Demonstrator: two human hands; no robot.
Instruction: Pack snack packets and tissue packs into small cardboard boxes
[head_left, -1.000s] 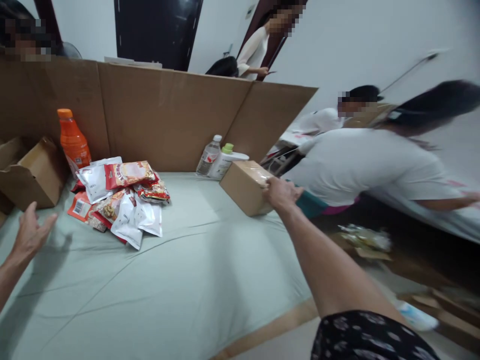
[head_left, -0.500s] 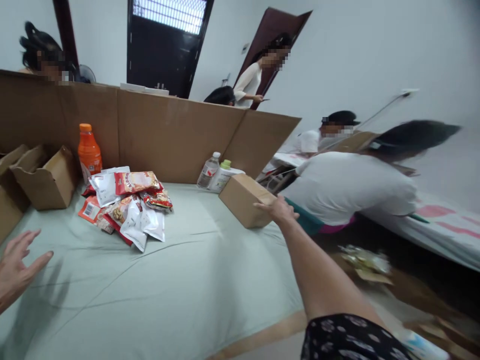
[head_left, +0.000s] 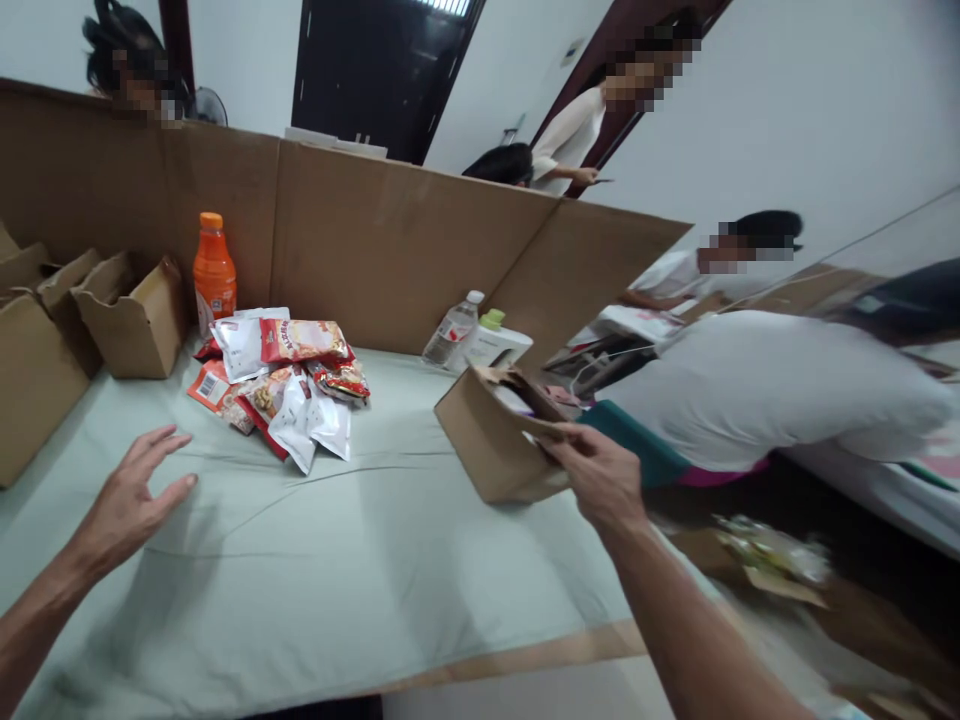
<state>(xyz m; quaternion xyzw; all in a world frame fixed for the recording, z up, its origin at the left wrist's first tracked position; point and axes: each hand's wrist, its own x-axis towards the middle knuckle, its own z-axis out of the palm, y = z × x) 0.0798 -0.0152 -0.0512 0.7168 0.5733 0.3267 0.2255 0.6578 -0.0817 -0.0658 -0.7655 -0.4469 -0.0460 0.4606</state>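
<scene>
My right hand point(head_left: 604, 475) grips the near right edge of a brown cardboard box point(head_left: 487, 445). The box is tilted at the right side of the table, and its open top shows some contents I cannot make out. Over the table's left part, my left hand point(head_left: 139, 495) hovers with its fingers apart, holding nothing. Beyond that hand lies a pile of snack packets point(head_left: 289, 400), some silver-white, some red. Just behind the cardboard box stand a clear plastic bottle point(head_left: 454, 332) and a white bottle with a green cap point(head_left: 495, 340).
An orange bottle point(head_left: 214, 268) stands behind the packets. Open cardboard boxes point(head_left: 139, 325) are at the left. A tall cardboard panel point(head_left: 360, 240) borders the pale green table cover point(head_left: 315, 570) at the back. A person in a white shirt point(head_left: 757, 385) bends close on the right.
My right hand has drawn the cardboard box nearer and turned it, so its open top now shows. My left hand has moved further in over the table. The view has shifted.
</scene>
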